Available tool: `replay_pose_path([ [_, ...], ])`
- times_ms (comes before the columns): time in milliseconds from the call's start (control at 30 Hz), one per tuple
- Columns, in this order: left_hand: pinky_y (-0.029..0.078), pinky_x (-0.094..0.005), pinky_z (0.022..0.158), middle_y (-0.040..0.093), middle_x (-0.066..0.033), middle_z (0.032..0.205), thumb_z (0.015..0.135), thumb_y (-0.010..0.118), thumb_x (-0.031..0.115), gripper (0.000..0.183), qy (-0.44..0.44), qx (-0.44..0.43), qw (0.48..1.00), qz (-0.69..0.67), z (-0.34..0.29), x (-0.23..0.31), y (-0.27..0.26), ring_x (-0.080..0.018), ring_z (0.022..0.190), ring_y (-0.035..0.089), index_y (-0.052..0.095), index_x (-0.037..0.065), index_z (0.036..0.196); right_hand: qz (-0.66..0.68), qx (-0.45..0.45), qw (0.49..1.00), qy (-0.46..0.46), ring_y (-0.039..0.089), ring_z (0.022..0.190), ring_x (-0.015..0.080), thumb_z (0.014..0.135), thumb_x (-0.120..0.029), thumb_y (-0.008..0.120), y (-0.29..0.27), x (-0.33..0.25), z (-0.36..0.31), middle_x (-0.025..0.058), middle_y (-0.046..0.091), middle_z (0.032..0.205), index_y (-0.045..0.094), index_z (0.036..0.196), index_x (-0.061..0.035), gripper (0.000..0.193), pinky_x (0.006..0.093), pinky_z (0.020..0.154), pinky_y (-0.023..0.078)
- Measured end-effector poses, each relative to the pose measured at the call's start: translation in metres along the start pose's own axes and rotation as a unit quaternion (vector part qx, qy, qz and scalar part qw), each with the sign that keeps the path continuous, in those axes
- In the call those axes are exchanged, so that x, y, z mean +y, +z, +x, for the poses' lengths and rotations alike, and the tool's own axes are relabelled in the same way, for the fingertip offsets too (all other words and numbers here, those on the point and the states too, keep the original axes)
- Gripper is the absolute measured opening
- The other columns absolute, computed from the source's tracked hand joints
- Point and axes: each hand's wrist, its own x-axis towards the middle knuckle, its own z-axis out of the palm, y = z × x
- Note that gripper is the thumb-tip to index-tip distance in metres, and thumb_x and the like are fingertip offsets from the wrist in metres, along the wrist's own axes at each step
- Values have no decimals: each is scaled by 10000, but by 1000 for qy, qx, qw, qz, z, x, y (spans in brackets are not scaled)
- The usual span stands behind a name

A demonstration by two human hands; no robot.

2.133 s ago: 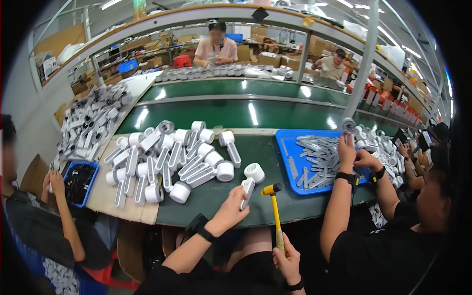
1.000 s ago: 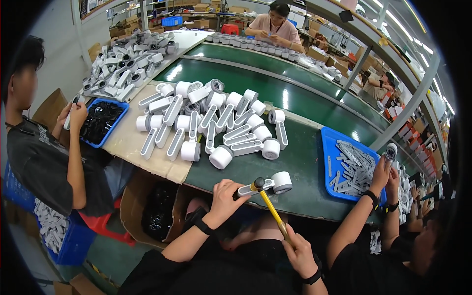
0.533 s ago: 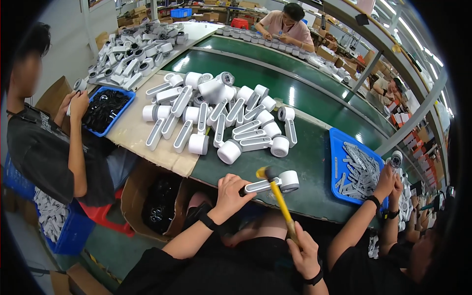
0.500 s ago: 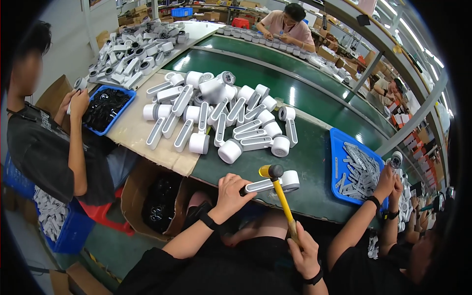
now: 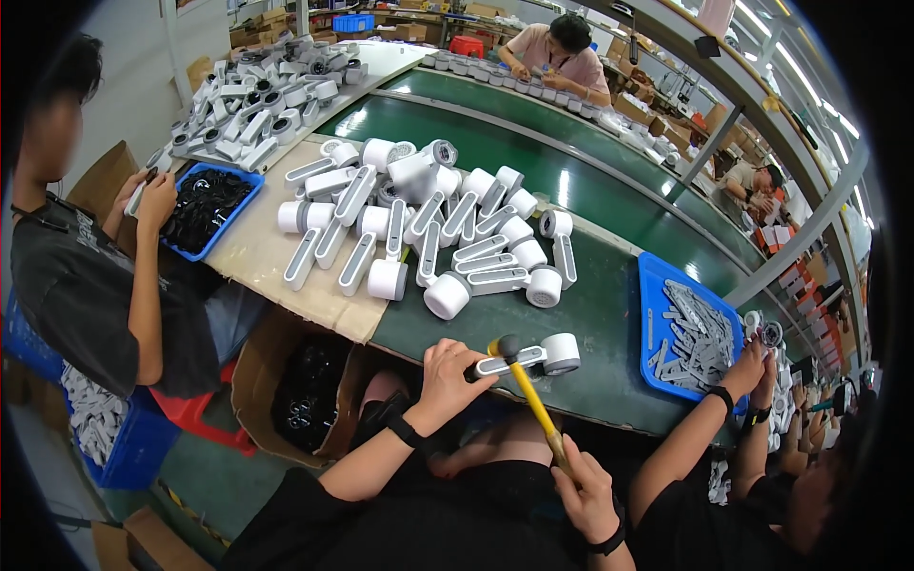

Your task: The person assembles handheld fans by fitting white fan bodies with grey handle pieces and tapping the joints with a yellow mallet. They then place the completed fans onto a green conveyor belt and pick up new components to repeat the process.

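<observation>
**Left hand point(image 5: 447, 383) grips a white-and-grey device point(image 5: 534, 357) while the right hand point(image 5: 586, 490) holds a hammer point(image 5: 532, 397)**

At the far left, a co-worker point(image 5: 86, 305) in a dark shirt holds a pale piece point(image 5: 134, 201) beside the left blue tray point(image 5: 238, 211) of black parts point(image 5: 202, 205). To its right, a jumbled pile of similar devices point(image 5: 460, 214) spreads over the work table point(image 5: 609, 314).

The left hand comes from the near side, forearm slanting far and right, back upward, its bent fingers pinching the device's handle end. The device points right: round white head at the right, long axis running left to right, head slightly farther. It lies at the table's near edge, right of the left hand and to the far left of the right hand. The hammer crosses its handle, slanting far and left; whether they touch, I cannot tell. The right hand curls around the lower end of the hammer's yellow handle.

Farther right, the right blue tray point(image 5: 653, 319) holds grey strips point(image 5: 700, 333), with a second co-worker's hands point(image 5: 745, 369) close together at its right side.
</observation>
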Motion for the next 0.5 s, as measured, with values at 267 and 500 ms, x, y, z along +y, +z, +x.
replay_pose_path([
  [267, 361, -377, 821, 573, -15, 791, 650, 839, 233, 258, -10, -19, 1000, 10, 1, 1, -2, -238, 912, 538, 711, 115, 841, 19, 42, 999, 2, 542, 588, 250, 840, -1, 679, 3, 12, -7, 120, 519, 732, 566, 1343, -50, 518, 344, 559, 444],
  [500, 362, -378, 835, 596, -20, 804, 664, 836, 224, 248, -16, -30, 999, 9, 3, 2, -3, -239, 914, 545, 734, 124, 868, 23, 100, 995, 13, 538, 611, 258, 856, -2, 657, 4, 21, -13, 131, 512, 733, 547, 1359, -41, 516, 338, 584, 449],
])
